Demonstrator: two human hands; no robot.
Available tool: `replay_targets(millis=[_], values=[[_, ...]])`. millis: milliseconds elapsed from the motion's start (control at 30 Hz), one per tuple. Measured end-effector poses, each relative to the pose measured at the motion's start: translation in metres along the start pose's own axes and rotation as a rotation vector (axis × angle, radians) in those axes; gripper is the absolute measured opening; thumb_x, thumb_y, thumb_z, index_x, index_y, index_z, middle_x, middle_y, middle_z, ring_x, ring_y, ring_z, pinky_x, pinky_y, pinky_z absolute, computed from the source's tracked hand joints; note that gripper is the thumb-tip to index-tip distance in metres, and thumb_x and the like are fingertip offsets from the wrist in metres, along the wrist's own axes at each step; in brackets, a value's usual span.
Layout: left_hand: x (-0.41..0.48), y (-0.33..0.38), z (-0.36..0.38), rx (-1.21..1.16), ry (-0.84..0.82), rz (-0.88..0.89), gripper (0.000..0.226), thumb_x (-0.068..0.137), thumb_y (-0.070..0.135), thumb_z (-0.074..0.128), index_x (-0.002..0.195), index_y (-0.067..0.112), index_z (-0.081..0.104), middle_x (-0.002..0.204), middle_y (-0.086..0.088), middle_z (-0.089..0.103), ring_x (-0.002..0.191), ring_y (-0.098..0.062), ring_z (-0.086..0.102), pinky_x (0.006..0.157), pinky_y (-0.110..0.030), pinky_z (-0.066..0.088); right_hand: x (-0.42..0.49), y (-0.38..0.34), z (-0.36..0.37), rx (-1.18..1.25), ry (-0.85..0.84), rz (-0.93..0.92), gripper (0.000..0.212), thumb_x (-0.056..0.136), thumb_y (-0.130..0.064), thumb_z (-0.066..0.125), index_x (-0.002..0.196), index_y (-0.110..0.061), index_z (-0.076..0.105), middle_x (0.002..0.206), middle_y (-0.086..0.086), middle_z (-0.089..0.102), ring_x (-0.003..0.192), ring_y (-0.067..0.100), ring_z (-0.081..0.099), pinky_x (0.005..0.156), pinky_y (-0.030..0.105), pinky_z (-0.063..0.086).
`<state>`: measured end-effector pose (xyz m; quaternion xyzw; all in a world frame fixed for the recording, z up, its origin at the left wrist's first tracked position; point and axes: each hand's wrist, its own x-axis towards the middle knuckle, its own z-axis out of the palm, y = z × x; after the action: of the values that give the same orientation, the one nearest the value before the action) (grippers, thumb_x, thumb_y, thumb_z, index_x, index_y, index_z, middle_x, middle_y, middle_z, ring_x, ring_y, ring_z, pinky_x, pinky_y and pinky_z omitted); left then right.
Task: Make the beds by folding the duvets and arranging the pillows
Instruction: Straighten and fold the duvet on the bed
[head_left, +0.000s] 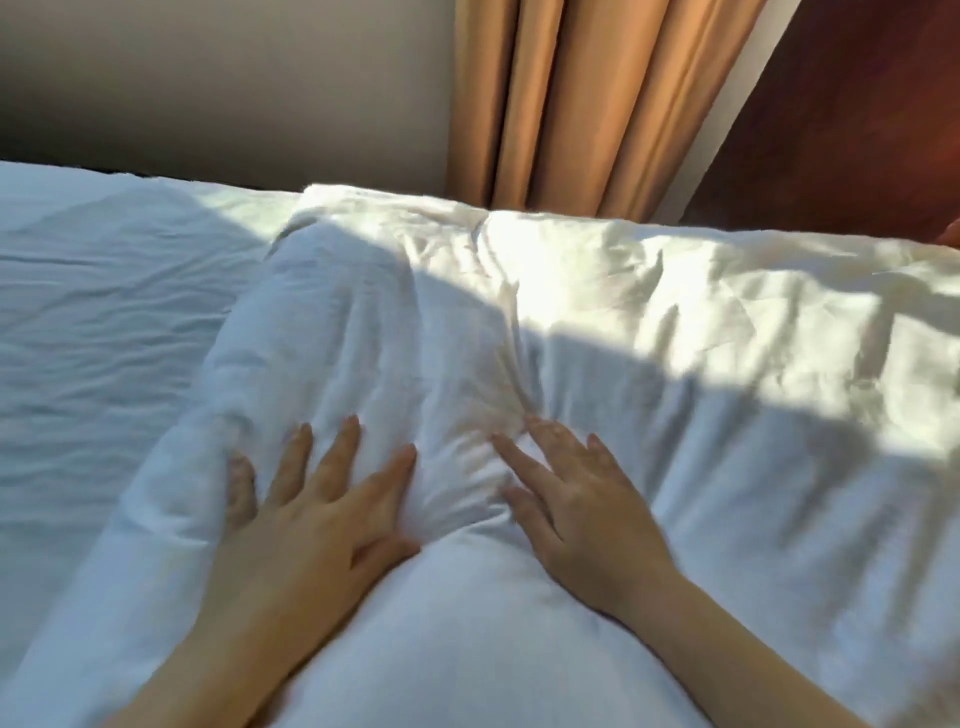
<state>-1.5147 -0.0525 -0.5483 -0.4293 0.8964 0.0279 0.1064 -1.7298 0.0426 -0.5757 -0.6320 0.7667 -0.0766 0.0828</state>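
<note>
Both hands lie flat on the rumpled white duvet (623, 322), with bare bed sheet (104, 312) open to its left.
The duvet is bunched in thick, creased folds, its far edge just below the tan curtain (571, 104), and sunlight falls across its far half. The left hand (317, 519) and right hand (587, 514) press its near hump side by side, fingers (343, 441) straight and spread, gripping nothing.

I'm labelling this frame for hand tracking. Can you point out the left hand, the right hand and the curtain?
left hand (322, 512): head view, back of the hand.
right hand (579, 506): head view, back of the hand.
curtain (566, 104): head view, a fold near its middle.
</note>
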Motion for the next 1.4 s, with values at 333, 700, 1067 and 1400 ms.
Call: replay_targets(millis=[333, 700, 1067, 1400], values=[[-0.059, 0.066, -0.038, -0.245, -0.317, -0.196, 0.048, 0.099, 0.047, 0.028, 0.146, 0.036, 0.026, 0.158, -0.004, 0.009, 0.144, -0.034, 0.008, 0.107, -0.067, 0.009, -0.042, -0.089, -0.032, 0.055, -0.312, 0.231, 0.048, 0.1, -0.031, 0.029, 0.147, -0.025, 0.025, 0.153, 0.009, 0.024, 0.141, 0.028, 0.023, 0.113, 0.046, 0.019], [-0.231, 0.107, 0.081, -0.167, 0.073, -0.083, 0.054, 0.076, 0.041, 0.042, 0.124, 0.028, 0.062, 0.137, -0.016, 0.051, 0.13, -0.032, 0.037, 0.114, -0.051, 0.006, -0.197, -0.127, 0.049, -0.091, -0.015, 0.279, 0.047, 0.079, -0.031, 0.039, 0.119, -0.02, 0.063, 0.124, 0.01, 0.062, 0.115, 0.024, 0.059, 0.099, 0.043, 0.038], [-0.383, 0.035, 0.054, -0.34, -0.046, -0.467, 0.086, 0.07, 0.079, 0.032, 0.146, 0.039, 0.025, 0.157, -0.005, 0.021, 0.142, -0.036, 0.017, 0.107, -0.061, 0.004, -0.375, -0.186, 0.015, 0.136, -0.158, 0.388, 0.067, 0.088, -0.046, 0.003, 0.146, -0.027, 0.031, 0.155, -0.001, 0.025, 0.144, 0.017, 0.021, 0.115, 0.035, 0.01], [-0.445, -0.043, 0.046, -1.484, -0.312, -1.064, 0.119, 0.047, 0.047, 0.09, 0.144, 0.013, 0.03, 0.135, -0.014, 0.051, 0.117, -0.032, 0.053, 0.101, -0.047, 0.043, -0.386, -0.239, -0.037, 0.497, -0.482, 0.607, 0.057, 0.098, -0.037, 0.037, 0.148, -0.011, 0.026, 0.154, 0.007, 0.024, 0.143, 0.02, 0.021, 0.114, 0.035, 0.018]])
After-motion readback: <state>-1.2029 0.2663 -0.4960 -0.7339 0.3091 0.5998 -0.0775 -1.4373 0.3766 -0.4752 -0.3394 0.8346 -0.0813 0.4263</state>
